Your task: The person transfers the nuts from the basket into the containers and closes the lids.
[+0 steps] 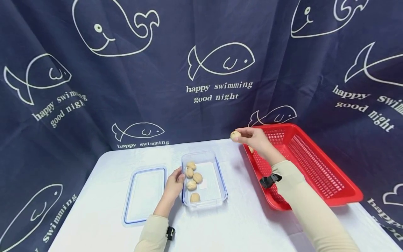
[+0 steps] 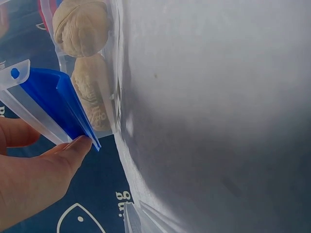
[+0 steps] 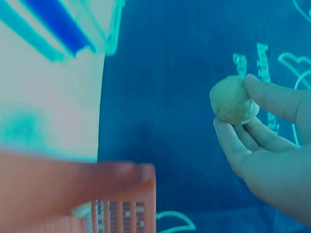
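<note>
Between the thumb and fingertips of my right hand (image 1: 257, 140) is a walnut (image 1: 235, 136), held up beside the far left corner of the red basket (image 1: 329, 161). The right wrist view shows the same walnut (image 3: 234, 100) pinched clear of everything else. My left hand (image 1: 174, 186) grips the left side of a clear plastic container (image 1: 212, 185); in the left wrist view its thumb presses the blue locking flap (image 2: 60, 102). Several walnuts (image 1: 197, 177) lie along the container's left side. Another walnut (image 1: 251, 149) shows inside the basket, partly hidden by the right hand.
A clear lid with a blue seal (image 1: 144, 196) lies flat left of the container. Both stand on a white-covered table (image 1: 220, 231). A dark blue curtain (image 1: 170, 105) with fish drawings hangs behind the table. The basket's high slotted walls rise at the right.
</note>
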A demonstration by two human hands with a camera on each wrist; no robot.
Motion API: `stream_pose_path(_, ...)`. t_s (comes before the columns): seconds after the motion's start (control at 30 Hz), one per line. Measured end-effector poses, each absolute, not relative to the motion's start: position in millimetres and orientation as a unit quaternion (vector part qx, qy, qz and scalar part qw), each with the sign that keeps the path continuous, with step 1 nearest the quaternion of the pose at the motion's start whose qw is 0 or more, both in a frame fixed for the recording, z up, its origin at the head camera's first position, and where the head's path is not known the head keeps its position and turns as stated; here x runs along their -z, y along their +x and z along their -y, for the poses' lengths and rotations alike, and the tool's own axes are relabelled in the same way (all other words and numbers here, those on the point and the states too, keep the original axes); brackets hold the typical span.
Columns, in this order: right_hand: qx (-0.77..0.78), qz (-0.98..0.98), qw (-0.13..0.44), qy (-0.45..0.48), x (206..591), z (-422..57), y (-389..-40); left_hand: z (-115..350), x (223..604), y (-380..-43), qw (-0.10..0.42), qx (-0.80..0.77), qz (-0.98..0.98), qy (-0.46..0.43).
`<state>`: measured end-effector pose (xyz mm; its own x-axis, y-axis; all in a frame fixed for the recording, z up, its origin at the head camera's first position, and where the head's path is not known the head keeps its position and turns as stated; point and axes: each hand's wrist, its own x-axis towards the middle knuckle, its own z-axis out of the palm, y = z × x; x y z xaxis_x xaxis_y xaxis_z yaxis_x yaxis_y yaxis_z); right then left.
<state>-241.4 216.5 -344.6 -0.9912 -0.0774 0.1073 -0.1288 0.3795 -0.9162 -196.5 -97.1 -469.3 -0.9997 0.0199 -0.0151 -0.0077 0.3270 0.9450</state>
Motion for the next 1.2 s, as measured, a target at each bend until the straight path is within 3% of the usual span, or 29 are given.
stream_pose_path(0.47, -0.577, 0.813, 0.029, 0.073, 358, -166, -238, 98, 472, -197, 0.017, -0.585, -0.811, -0.001)
stream_pose_path(1.2, -0.575, 0.815, -0.025, 0.070, 401, -119, -246, 98, 471, -198, 0.018, -0.581, -0.814, -0.002)
